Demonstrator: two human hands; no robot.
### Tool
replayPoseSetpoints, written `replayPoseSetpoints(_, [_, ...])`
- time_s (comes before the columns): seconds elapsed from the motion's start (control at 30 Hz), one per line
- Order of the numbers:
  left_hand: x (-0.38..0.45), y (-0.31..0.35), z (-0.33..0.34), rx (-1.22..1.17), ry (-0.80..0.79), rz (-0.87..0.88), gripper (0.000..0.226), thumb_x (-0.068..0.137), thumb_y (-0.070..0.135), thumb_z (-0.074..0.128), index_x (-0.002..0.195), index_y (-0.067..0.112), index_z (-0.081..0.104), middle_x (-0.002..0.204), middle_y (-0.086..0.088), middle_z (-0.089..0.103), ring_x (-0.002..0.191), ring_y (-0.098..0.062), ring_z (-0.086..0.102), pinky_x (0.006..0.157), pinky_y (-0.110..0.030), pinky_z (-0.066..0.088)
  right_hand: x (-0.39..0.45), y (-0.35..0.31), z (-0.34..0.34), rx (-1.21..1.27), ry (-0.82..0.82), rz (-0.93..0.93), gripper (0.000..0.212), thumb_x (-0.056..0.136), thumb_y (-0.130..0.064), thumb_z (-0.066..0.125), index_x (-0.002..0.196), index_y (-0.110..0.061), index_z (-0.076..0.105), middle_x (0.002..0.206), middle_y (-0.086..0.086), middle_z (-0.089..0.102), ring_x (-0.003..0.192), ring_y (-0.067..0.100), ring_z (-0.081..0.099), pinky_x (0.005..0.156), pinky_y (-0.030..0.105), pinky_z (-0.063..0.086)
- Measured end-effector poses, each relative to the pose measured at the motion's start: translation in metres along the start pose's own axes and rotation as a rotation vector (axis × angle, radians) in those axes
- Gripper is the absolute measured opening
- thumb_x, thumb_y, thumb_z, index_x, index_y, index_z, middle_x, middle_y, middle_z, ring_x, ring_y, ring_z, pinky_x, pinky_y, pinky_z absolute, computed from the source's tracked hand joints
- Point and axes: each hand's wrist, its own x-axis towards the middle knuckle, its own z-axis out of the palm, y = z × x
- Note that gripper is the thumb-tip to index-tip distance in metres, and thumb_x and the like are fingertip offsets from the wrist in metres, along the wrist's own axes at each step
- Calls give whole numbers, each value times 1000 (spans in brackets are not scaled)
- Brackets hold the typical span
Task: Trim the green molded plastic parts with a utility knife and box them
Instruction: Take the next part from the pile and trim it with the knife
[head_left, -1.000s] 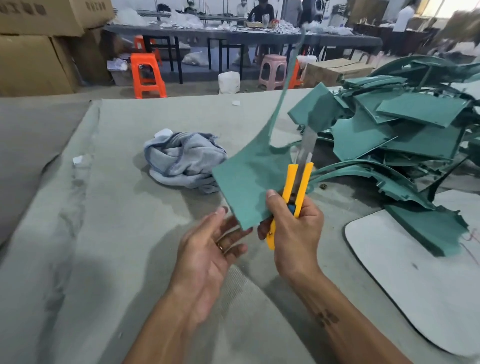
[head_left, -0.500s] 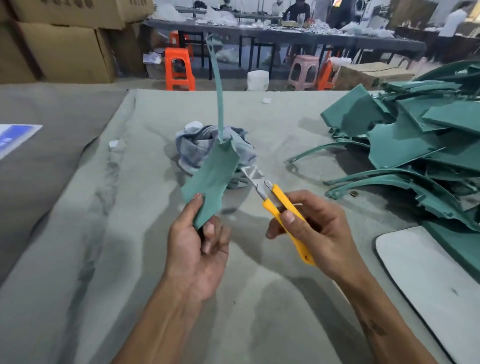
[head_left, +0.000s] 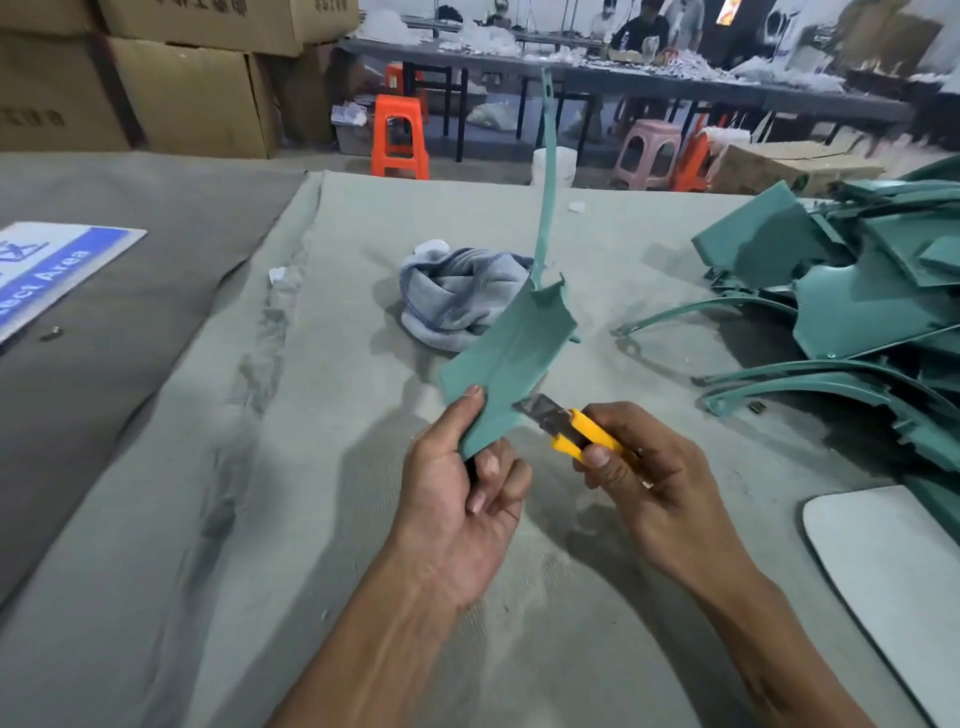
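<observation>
From the head view, my left hand (head_left: 457, 499) pinches the lower corner of a green plastic part (head_left: 506, 358), thumb on the near face and fingers curled behind it, holding it up off the desk (head_left: 208, 467). The part's wide flap sits just above that hand, and its long thin strip runs almost straight up and away from me, so the long axis stands near upright with a slight lean to the right.

My right hand (head_left: 644, 467) is wrapped around the yellow knife (head_left: 582, 434), thumb pressing the handle, with the blade pushed out. The blade points left and slightly up, and its tip sits at the flap's lower right edge, just above my left fingers; I cannot tell whether it is touching or already biting in.

That is what the next cut turns on, I think: the edge to be trimmed lies up and to the left of the knife hand, running up along the flap, so the stroke should go away from my left fingers, which are close to the blade.

More green parts lie in a pile (head_left: 841, 312) on the right of the desk, well apart from my hands. A crumpled grey cloth (head_left: 457, 296) lies behind the held part. I see no open box within reach.
</observation>
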Motion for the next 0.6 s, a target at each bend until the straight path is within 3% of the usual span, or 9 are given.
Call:
replayPoseSetpoints(0.13, [-3,0,1,-21,-44,-27,41,95,19,58,58,12,75,38,2,36,26,-6,21,33,-19,21,2,-2,0,-79,159,-12,14,104,-41,55,110,-30,62,77,1,62,63,30,60,55,50,49])
replayPoseSetpoints(0.3, [-4,-4,3,-11,-71,-37,30,87,19,60,60,14,72,38,2,35,26,-6,21,36,-20,15,0,-3,-5,-126,91,-167,8,103,-30,59,109,-29,63,76,-7,59,61,14,56,54,26,43])
replayPoseSetpoints(0.4, [-4,-3,1,-4,-34,-45,26,93,17,59,70,10,70,38,2,35,26,-6,22,33,-19,18,2,4,-4,-264,266,-124,17,106,-33,54,121,-28,61,77,-8,62,62,11,57,55,21,43])
replayPoseSetpoints(0.5, [-2,-3,1,30,-1,-27,18,97,16,58,82,8,64,39,2,35,26,-6,22,32,-19,19,2,7,-11,-354,398,-124,27,108,-32,51,132,-24,62,91,-25,59,71,-2,56,65,9,39])
replayPoseSetpoints(0.6, [1,-2,0,79,-2,25,16,98,16,56,82,10,55,38,1,34,25,-6,22,32,-19,19,1,5,-18,-349,251,-314,21,107,-26,55,127,-27,64,101,-19,64,78,3,58,67,24,49])
